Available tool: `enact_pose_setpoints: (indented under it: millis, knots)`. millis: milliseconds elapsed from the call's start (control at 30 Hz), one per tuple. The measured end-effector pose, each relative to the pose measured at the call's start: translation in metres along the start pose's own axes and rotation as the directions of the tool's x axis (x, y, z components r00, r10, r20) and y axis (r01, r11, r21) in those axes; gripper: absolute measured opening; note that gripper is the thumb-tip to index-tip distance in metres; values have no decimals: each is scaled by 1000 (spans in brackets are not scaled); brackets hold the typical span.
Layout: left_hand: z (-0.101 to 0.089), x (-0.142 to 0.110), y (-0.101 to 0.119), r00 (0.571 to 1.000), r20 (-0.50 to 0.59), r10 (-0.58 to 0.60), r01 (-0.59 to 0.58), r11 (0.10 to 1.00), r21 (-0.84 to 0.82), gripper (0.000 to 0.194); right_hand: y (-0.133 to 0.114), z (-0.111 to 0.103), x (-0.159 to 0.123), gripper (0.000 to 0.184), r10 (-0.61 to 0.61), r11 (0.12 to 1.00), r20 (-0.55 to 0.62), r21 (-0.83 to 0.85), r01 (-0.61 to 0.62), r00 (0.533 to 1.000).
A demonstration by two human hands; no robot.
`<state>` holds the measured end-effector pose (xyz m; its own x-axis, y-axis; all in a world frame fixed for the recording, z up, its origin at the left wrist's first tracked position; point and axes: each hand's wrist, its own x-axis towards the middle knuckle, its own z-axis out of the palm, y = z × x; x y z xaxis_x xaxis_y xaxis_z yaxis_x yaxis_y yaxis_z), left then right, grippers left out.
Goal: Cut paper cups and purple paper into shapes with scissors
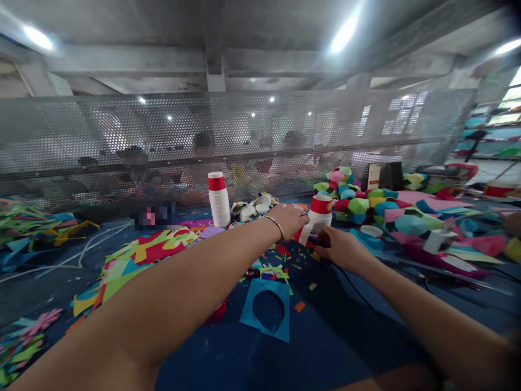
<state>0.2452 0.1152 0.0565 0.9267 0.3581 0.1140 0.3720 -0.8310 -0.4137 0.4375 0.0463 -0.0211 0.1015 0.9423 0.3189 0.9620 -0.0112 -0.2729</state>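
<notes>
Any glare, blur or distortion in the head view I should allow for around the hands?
Head view: a ceiling light flares into a white glow; the perforated panel looks hazy; the right forearm stretches and softens toward the frame edge; the right hand has dark fingertips near the red-topped cup stack, so its grip is hard to read.

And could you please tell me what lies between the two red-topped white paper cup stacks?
In the head view, a heap of mostly white, round pieces, then the bare left hand.
</notes>
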Motion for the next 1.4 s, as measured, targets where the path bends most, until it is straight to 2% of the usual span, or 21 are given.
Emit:
enact_pose_setpoints:
  millis: [133, 233, 333, 533, 733, 1000, 1133, 1233, 1400]
  knots:
    - [-12, -27, -6, 998, -61, -20, 24, 998, 54, 56, 10, 3, -5, 17, -6, 1000, 3, 12, 6, 1000]
    - [-16, -38, -1, 993, -91, 70, -64, 996, 69, 58, 15, 3, -12, 17, -13, 1000, 8, 25, 13, 1000]
    - [-10, -31, 14, 990, -4, 142, -142, 989, 45, 59, 15, 2, -16, 17, -19, 999, 9, 32, 19, 1000]
    - [0, -11, 33, 986, 106, 126, -133, 989, 65, 57, 10, -4, -25, 14, -29, 999, 18, 42, 28, 999]
    - [1, -9, 33, 989, 96, 110, -116, 991, 64, 52, 20, -9, -27, 14, 23, 999, -7, 36, -23, 1000]
    - [5, 0, 19, 981, 170, 93, -101, 994, 39, 58, 25, -2, -24, 16, 9, 1000, -15, 13, -9, 1000]
    - [-4, -7, 12, 977, 190, 92, -98, 995, 20, 62, 22, -1, -20, 15, 1, 1000, -12, -7, -1, 1000]
    - [-15, -17, 10, 981, 160, 106, -105, 994, -11, 58, 21, -1, -19, 15, -13, 1000, 2, -26, 13, 1000]
    - [-44, -53, 6, 996, 63, 69, -68, 997, -20, 45, 18, -8, -26, 20, -24, 997, 20, -79, 25, 1000]
